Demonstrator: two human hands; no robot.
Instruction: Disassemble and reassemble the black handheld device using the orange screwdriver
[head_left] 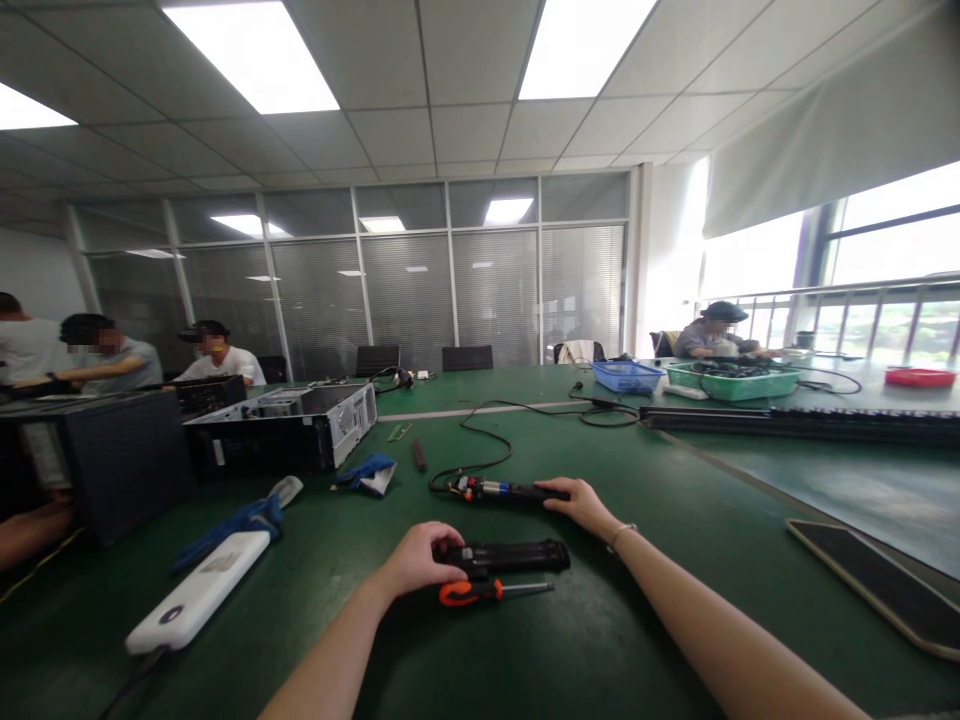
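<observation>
My left hand [427, 558] is closed round the left end of a black cylindrical casing [517, 557] lying on the green table [600, 640]. Just in front of the casing rests a screwdriver [471, 593] with an orange and black handle, its shaft pointing right. Farther back, my right hand [577, 503] grips the right end of a slim black tool [517, 491]. That tool has a blue and silver band and exposed parts at its left end, where a black cable [511, 450] curves away over the table.
A white power strip [202, 590], blue gloves [367, 473] and an open computer case [262, 440] are at left. Blue [627, 376] and green baskets [735, 382] stand back right; a phone-like slab [870, 570] lies right. Several people sit or stand around.
</observation>
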